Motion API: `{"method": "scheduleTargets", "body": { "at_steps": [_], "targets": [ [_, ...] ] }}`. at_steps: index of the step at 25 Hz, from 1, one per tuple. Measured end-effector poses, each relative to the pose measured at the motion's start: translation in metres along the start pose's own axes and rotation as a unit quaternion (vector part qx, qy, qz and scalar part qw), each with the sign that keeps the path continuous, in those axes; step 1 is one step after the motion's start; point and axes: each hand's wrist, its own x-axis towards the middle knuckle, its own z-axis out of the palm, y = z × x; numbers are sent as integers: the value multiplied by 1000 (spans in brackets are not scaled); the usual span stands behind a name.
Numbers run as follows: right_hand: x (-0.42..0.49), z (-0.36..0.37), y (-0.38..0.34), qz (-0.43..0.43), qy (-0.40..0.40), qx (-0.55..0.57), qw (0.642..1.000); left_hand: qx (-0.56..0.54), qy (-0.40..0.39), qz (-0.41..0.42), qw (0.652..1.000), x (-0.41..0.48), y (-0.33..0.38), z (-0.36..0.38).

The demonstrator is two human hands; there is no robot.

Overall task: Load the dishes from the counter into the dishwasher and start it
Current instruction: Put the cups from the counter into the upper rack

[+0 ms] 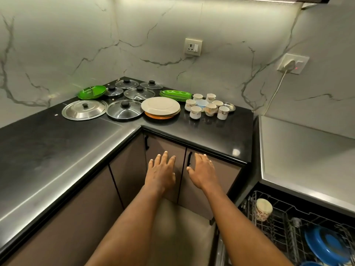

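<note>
Dishes point(134, 104): mostly not yet loaded, grouped in the far corner of the worktop point(211, 135). Noted there: glass lids point(124, 111) and one steel lid point(84, 110) to the left, green plates point(92, 92) behind, a stack of cream plates point(160, 106) over an orange one at centre, small cups point(210, 108) clustered to the right, a small steel bowl point(229, 107) just beside them.

Dishwasher point(284, 223): open at lower right, rack out. Already loaded: one patterned cup point(264, 209), mouth down, and a blue plate point(324, 244).

Left hand point(161, 170) and right hand point(201, 169): both empty, fingers spread and relaxed, side by side in front of the cupboard doors point(165, 148) below the worktop edge, grasping nothing.

Step judged: early in the loading, between items, with a reach toward the worktop for the next piece.

Next move, as judged: raise both hands over the worktop edge, take a near item such as the plate stack or a cup, carry it right and down to the rack. Care needed among the close-set cups to avoid knocking a neighbour. Starting the machine not yet due.
</note>
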Motion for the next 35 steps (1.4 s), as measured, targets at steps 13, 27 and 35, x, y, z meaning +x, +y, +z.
{"method": "scheduleTargets", "body": {
  "at_steps": [13, 27, 35],
  "targets": [
    [182, -8, 36, 24, -13, 32, 999, -39, -3, -12, 999, 192, 7, 6],
    [350, -5, 63, 172, -33, 89, 981, -14, -32, 66, 997, 395, -10, 34],
    [407, 12, 71, 204, -29, 156, 966, -126, -51, 10, 991, 468, -7, 49]
  ]
}}
